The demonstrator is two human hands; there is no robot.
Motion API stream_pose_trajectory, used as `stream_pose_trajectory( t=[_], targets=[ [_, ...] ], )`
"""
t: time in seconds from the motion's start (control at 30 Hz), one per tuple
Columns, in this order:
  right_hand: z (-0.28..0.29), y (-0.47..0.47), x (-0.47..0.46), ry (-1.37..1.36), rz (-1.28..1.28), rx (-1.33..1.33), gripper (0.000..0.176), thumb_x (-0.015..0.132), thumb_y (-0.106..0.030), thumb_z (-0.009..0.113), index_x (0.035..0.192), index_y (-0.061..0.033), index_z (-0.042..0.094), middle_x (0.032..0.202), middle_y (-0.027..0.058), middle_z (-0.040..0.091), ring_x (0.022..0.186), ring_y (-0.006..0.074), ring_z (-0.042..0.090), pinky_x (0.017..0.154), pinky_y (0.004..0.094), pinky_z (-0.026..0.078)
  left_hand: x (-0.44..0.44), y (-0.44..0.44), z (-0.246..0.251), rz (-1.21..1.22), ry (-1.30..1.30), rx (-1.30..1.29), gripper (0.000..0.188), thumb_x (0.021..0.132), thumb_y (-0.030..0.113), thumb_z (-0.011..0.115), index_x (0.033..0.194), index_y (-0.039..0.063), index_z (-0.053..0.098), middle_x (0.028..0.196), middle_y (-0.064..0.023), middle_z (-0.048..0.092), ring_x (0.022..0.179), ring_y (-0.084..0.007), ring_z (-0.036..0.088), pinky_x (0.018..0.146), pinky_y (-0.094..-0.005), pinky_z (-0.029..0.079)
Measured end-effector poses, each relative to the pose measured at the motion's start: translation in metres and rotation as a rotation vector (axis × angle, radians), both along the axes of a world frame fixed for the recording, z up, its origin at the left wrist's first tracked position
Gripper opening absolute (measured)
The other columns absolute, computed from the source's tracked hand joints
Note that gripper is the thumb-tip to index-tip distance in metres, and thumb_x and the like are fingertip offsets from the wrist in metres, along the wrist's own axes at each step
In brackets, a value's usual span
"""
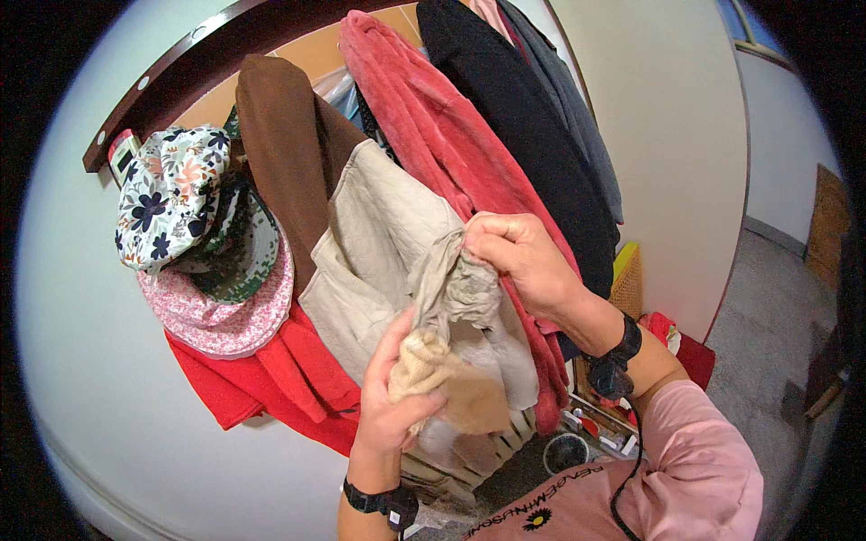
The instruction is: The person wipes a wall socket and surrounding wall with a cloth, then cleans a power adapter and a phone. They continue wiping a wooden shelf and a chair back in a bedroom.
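A beige-grey quilted garment (pixel 385 223) hangs before me, its lower part bunched between my hands. With its thumb and fingers, my right hand (pixel 519 260) pinches a twisted fold of that cloth. Below it my left hand (pixel 396 395) is closed around a cream knitted bundle (pixel 421 362), which looks like a ribbed cuff or lining. Crumpled grey-beige cloth (pixel 473 287) runs between the two hands. Pale fluffy lining (pixel 473 399) dangles beneath, partly blurred. Whether the bundle and the garment are one piece, I cannot tell.
Hats hang at left: a floral cap (pixel 172 196), a camouflage cap (pixel 247 253) and a pink-patterned hat (pixel 223 324). Around the garment hang a brown garment (pixel 281 149), red cloth (pixel 270 379), a pink plush garment (pixel 440 128) and a black garment (pixel 514 135). A dark hook rail (pixel 162 67) runs above.
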State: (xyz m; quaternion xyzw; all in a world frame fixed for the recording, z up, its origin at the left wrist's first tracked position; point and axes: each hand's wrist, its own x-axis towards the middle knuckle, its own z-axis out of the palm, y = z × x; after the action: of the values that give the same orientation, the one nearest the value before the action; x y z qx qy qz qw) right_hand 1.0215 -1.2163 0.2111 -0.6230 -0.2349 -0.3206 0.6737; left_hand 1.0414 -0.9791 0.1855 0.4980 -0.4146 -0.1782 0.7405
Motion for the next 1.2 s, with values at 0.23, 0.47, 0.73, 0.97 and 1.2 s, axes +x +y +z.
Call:
stream_pose_trajectory(
  t=[0.23,0.47,0.73,0.97,1.2],
  targets=[
    [-0.017,0.005,-0.013,0.079,0.102,0.298,0.022,0.1,-0.016,0.056,0.089,-0.0014,0.068,0.08,-0.0013,0.065,0.069,0.0054,0.058,0.064,0.0245,0.047,-0.01,0.024,-0.036,-0.065,0.068,-0.114,0.091,0.069,0.002,0.075,0.15,-0.003,0.035,0.125,-0.0199,0.062,0.117,-0.0338,0.063,0.103,-0.0449,0.048],
    [-0.031,0.013,-0.02,0.087,0.011,0.266,0.023,0.1,-0.018,0.058,0.09,-0.0001,0.069,0.081,-0.004,0.064,0.074,0.0039,0.056,0.067,0.0233,0.046,-0.037,0.007,-0.06,-0.004,-0.081,0.019,0.094,0.074,-0.011,0.068,0.157,0.005,0.026,0.128,-0.019,0.062,0.12,-0.0301,0.062,0.105,-0.0407,0.047],
    [-0.044,-0.003,-0.028,0.098,-0.014,0.113,0.024,0.103,-0.016,0.054,0.089,-0.0024,0.068,0.083,-0.002,0.063,0.074,0.0063,0.056,0.072,0.0232,0.047,-0.042,-0.017,-0.051,-0.075,0.144,0.021,0.1,0.068,-0.004,0.067,0.157,-0.002,0.02,0.125,-0.0227,0.062,0.119,-0.0345,0.062,0.103,-0.0435,0.049],
    [-0.067,-0.015,-0.041,0.209,0.19,0.499,0.028,0.104,-0.023,0.054,0.101,0.0009,0.068,0.095,0.0072,0.072,0.083,0.0137,0.067,0.078,0.0306,0.055,-0.038,-0.001,-0.063,0.045,0.128,-0.026,0.09,0.066,0.003,0.063,0.149,-0.011,0.032,0.134,-0.0252,0.056,0.116,-0.0357,0.062,0.103,-0.0469,0.049],
    [-0.139,-0.031,-0.063,0.384,0.276,0.784,0.043,0.103,-0.041,0.056,0.102,0.0001,0.068,0.095,0.0105,0.073,0.08,0.0191,0.069,0.078,0.0368,0.058,-0.035,-0.003,-0.103,0.118,-0.023,0.133,0.054,0.075,0.005,0.07,0.127,-0.002,0.055,0.129,-0.0186,0.057,0.107,-0.0227,0.06,0.095,-0.0359,0.051]
  ],
)
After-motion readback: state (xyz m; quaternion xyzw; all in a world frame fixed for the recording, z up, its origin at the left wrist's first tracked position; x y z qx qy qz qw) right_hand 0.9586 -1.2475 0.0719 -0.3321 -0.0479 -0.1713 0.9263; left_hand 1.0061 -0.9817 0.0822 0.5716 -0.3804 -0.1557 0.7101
